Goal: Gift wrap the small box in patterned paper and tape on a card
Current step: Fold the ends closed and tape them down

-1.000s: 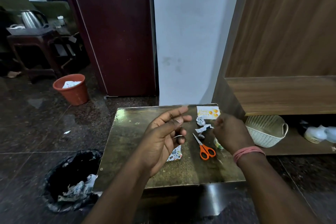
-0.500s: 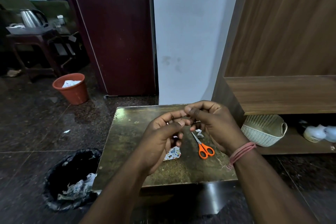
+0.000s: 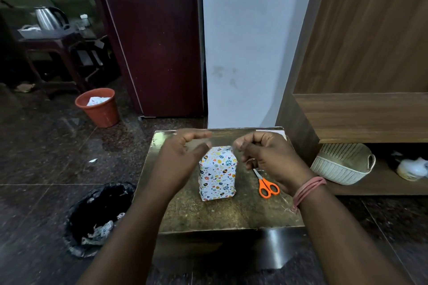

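Patterned-paper-wrapped small box [image 3: 217, 172] upright on brown table [image 3: 208, 215], between left hand [image 3: 178, 159] (fingers relaxed, empty) and right hand [image 3: 266, 157], curled; grip unclear. Orange scissors [image 3: 266, 184] just right.

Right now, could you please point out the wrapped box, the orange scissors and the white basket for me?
wrapped box [image 3: 217, 176]: head view, middle of its patterned front face.
orange scissors [image 3: 268, 188]: head view, on the orange handle loops.
white basket [image 3: 340, 169]: head view, on its perforated front wall.
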